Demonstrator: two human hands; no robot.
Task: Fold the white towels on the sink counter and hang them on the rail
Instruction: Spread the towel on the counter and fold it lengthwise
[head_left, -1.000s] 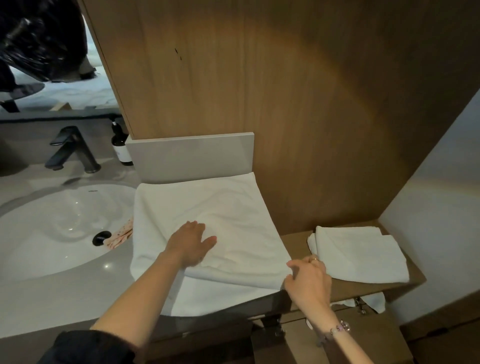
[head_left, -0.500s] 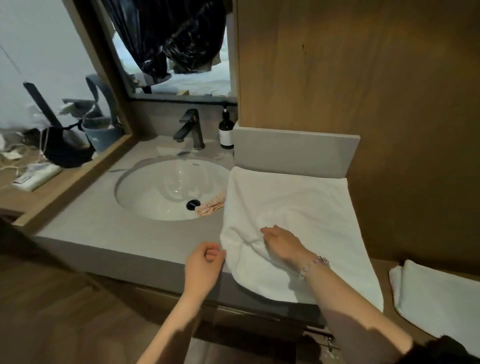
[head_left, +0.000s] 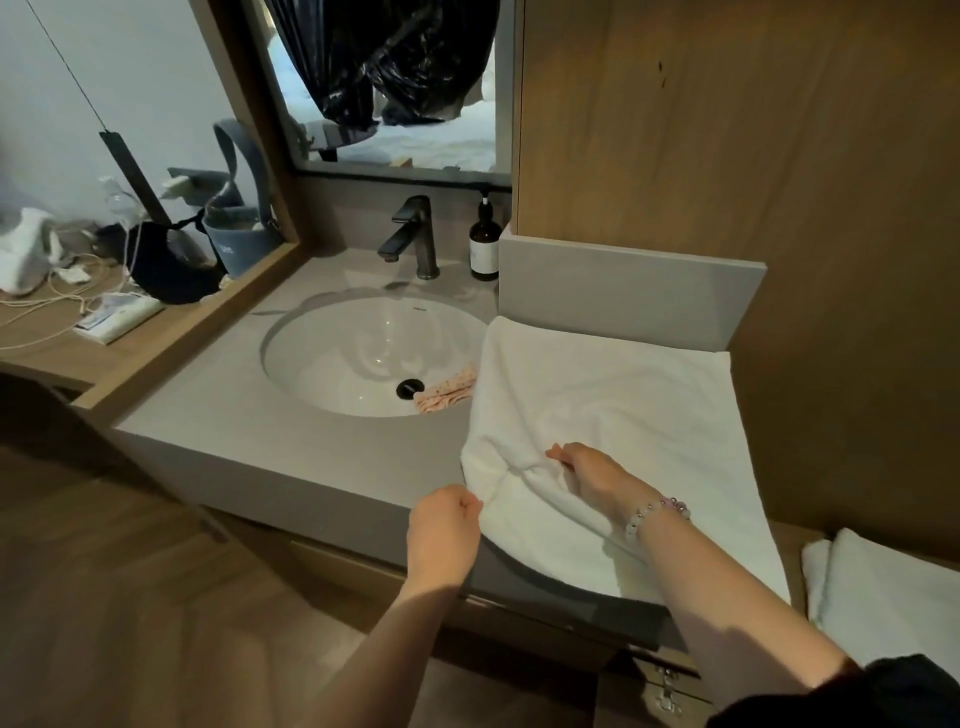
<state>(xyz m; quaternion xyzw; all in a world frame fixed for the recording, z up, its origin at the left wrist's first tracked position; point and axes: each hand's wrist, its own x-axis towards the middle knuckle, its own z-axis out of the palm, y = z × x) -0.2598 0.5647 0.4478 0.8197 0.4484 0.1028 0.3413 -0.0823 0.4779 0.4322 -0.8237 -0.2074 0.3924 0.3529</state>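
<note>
Head view. Item: white towel (head_left: 613, 405), spread on sink counter (head_left: 311, 447) just right of basin (head_left: 363, 353), near edge overhanging. Judged soft, limp, light; best taken by corners. Hands: left hand (head_left: 447, 525) pinches near corner; right hand (head_left: 587, 473) rests on bunched fold, grip unclear.

We wear a bracelet (head_left: 657, 512) of small pale, glossy beads on our right wrist. A black sleeve (head_left: 893, 693) shows at the near right, ending above that elbow. Both our forearms are bare.
</note>
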